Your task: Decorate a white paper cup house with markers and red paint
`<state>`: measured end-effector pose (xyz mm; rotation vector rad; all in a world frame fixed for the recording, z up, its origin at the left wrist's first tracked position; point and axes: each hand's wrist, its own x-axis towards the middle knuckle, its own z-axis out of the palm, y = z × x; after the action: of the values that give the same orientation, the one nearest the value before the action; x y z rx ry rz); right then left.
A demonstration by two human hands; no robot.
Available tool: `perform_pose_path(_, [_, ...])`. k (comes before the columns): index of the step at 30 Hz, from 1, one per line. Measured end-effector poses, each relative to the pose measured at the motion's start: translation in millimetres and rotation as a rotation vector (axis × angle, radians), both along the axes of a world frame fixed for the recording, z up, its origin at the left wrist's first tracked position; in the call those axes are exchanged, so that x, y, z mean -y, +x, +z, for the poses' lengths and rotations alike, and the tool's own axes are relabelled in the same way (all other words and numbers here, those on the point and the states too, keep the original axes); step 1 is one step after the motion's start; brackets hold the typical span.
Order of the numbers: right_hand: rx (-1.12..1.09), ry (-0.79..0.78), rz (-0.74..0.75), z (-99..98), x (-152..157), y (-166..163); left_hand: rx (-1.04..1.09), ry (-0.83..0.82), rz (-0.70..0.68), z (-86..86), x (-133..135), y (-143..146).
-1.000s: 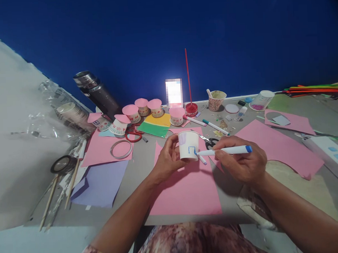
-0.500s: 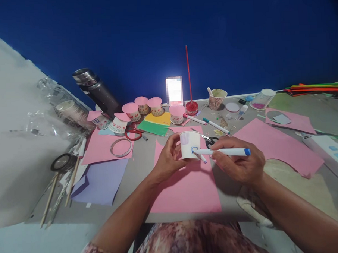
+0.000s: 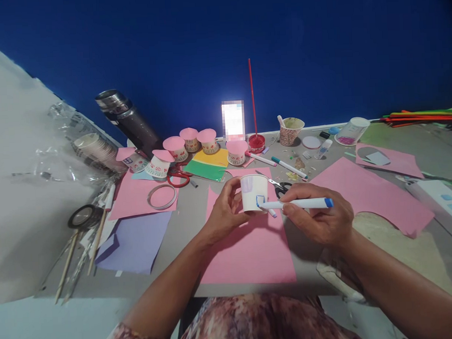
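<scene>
My left hand is closed around the left side of a white paper cup, held a little above the pink paper. A pale purple patch and a small blue square outline show on the cup's side. In my right hand is a white marker with a blue end, gripped between thumb and fingers. Its tip touches the cup at the blue outline. Behind the cup, partly hidden, lie black-handled scissors and another white marker.
Several decorated cups with pink paper tops line the back. Red-handled scissors, a tape roll and purple paper lie at left, beside a dark flask. Pink sheets and a white power strip are at right.
The marker tip has moved slightly down along the cup, and the blue outline now has more of its sides drawn. Both hands keep their grips.
</scene>
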<state>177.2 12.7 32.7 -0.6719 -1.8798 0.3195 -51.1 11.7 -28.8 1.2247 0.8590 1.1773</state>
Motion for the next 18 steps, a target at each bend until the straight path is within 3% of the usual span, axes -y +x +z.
perform_pose_path(18, [0.045,-0.025,-0.147,2.6,2.3,2.0,0.032,-0.043,0.004,5.1,-0.9,2.7])
